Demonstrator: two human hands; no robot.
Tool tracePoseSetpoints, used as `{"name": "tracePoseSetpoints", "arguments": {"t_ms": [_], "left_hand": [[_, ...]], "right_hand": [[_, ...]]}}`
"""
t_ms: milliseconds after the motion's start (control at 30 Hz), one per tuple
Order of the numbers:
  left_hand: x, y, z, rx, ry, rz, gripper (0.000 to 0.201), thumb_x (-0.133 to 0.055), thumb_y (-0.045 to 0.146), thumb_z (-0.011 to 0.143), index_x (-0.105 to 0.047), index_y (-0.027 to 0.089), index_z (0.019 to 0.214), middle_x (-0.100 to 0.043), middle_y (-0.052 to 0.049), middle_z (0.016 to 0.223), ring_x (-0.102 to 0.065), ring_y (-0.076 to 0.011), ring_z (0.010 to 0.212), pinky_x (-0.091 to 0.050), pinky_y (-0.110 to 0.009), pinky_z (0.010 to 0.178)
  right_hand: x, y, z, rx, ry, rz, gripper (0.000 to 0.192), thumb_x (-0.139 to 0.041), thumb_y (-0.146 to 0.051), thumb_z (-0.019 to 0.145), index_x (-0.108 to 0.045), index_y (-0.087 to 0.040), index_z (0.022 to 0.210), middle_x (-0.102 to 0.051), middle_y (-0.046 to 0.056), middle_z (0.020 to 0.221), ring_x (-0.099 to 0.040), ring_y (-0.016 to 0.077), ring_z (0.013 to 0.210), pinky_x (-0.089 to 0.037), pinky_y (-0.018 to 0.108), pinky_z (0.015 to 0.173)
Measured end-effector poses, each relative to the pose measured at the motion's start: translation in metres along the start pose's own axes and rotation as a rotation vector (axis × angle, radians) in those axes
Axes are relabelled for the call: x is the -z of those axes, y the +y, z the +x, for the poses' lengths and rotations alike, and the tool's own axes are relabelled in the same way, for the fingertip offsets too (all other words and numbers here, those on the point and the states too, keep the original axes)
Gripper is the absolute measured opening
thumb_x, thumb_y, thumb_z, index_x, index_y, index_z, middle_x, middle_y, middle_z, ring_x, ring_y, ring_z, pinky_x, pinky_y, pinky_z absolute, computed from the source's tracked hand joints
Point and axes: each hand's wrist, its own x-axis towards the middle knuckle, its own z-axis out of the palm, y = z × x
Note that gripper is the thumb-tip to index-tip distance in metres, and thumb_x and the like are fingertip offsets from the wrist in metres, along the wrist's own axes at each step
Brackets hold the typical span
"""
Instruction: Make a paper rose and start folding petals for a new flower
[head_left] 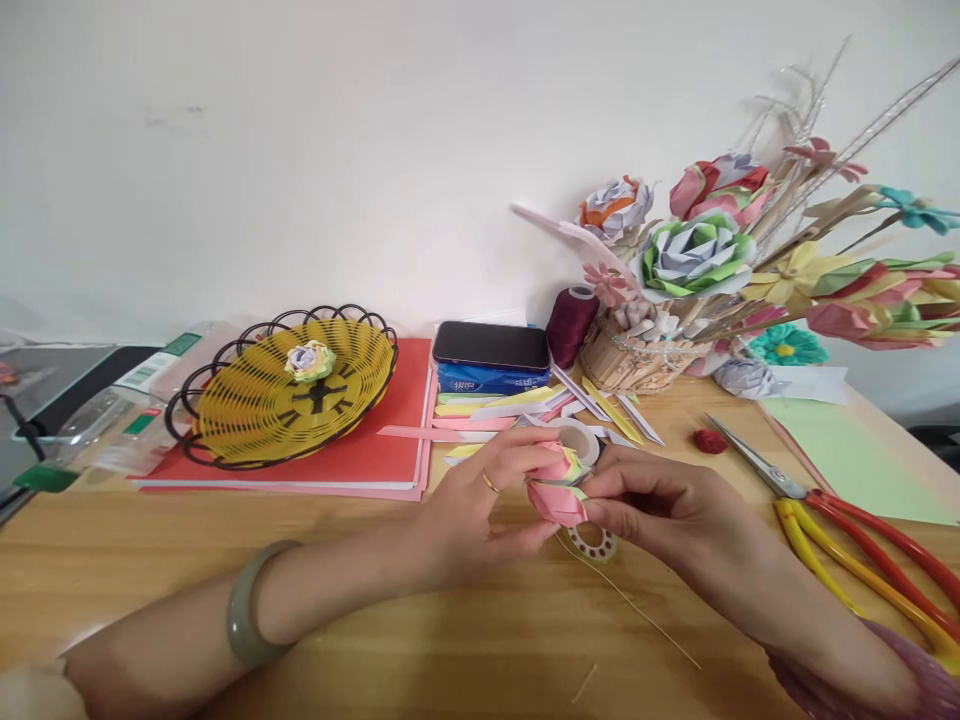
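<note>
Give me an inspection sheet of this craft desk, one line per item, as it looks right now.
Surface: wooden table, mostly covered toward the back.
Job's things: pink paper flower held between both hands; thin wire trailing from it; tape roll behind.
Clutter: yellow wire basket with a paper flower inside, on a red folder; paper strips; phone; thread spool; scissors; paper bouquet.
Grippers: left hand and right hand both pinch the flower.
Cables: dark cable at far left.
Surroundings: plain white wall.
</note>
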Motion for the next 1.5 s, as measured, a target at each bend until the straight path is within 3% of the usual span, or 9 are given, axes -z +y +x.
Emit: {"name": "tracePoseSetpoints", "arguments": {"t_ms": [300, 533, 833, 1033, 1167, 1333, 1500], "left_hand": [[-0.001, -0.001, -0.001, -0.045, -0.017, 0.008, 0.046, -0.061, 0.015, 0.074, -0.042, 0.019, 0.116, -0.051, -0.014, 0.117, -0.046, -0.0212, 0.118, -0.04, -0.04, 0.098], [0.001, -0.001, -0.001, 0.023, -0.021, -0.042, 0.047, -0.062, 0.017, 0.075, -0.041, 0.023, 0.117, -0.049, -0.011, 0.121, -0.043, -0.0207, 0.12, -0.04, -0.041, 0.099], [0.001, 0.001, 0.0, 0.022, -0.054, -0.054, 0.045, -0.061, 0.018, 0.076, -0.042, 0.023, 0.117, -0.053, -0.01, 0.116, -0.045, -0.0206, 0.118, -0.037, -0.04, 0.1], [0.003, 0.007, 0.0, 0.269, -0.062, -0.317, 0.045, -0.06, 0.017, 0.076, -0.043, 0.028, 0.117, -0.047, -0.006, 0.123, -0.044, -0.0201, 0.118, -0.041, -0.035, 0.096], [0.004, 0.009, 0.0, 0.489, -0.075, -0.578, 0.041, -0.057, 0.023, 0.08, -0.044, 0.028, 0.118, -0.046, -0.005, 0.125, -0.048, -0.0196, 0.113, -0.042, -0.034, 0.093], [0.001, 0.004, 0.001, 0.573, -0.003, -0.834, 0.032, -0.055, 0.024, 0.083, -0.05, 0.027, 0.114, -0.048, -0.004, 0.124, -0.052, -0.017, 0.106, -0.042, -0.031, 0.09], [0.001, 0.001, 0.002, 0.802, -0.023, -1.046, 0.034, -0.056, 0.037, 0.081, -0.054, 0.024, 0.112, -0.058, -0.006, 0.108, -0.059, -0.0167, 0.09, -0.049, -0.03, 0.074]], "right_hand": [[-0.005, 0.003, 0.003, -0.045, 0.033, 0.066, 0.027, -0.065, -0.042, 0.069, -0.06, -0.019, 0.056, -0.052, -0.002, 0.058, -0.044, 0.0116, 0.055, -0.035, 0.023, 0.049], [0.0, -0.001, 0.002, -0.018, -0.035, 0.093, 0.019, -0.06, -0.039, 0.077, -0.067, -0.022, 0.07, -0.06, 0.001, 0.074, -0.053, 0.0144, 0.07, -0.04, 0.025, 0.064], [-0.006, 0.005, 0.002, -0.145, 0.002, 0.165, 0.023, -0.07, -0.039, 0.064, -0.06, -0.021, 0.057, -0.05, -0.003, 0.058, -0.041, 0.0111, 0.056, -0.031, 0.023, 0.05], [0.0, 0.001, 0.001, -0.094, -0.025, 0.158, 0.021, -0.062, -0.044, 0.072, -0.07, -0.025, 0.072, -0.062, 0.001, 0.075, -0.054, 0.0155, 0.07, -0.04, 0.025, 0.063], [0.004, -0.001, -0.002, -0.104, 0.022, 0.186, 0.026, -0.059, -0.044, 0.075, -0.065, -0.023, 0.061, -0.059, 0.0, 0.064, -0.05, 0.0135, 0.059, -0.039, 0.024, 0.054], [0.004, 0.002, -0.004, -0.026, 0.15, 0.255, 0.02, -0.06, -0.042, 0.076, -0.067, -0.026, 0.067, -0.06, -0.001, 0.067, -0.052, 0.0128, 0.062, -0.041, 0.022, 0.054], [0.001, 0.002, -0.002, 0.142, 0.277, 0.176, 0.005, -0.065, -0.033, 0.073, -0.067, -0.03, 0.076, -0.06, -0.001, 0.072, -0.054, 0.0123, 0.066, -0.043, 0.02, 0.054]]}}
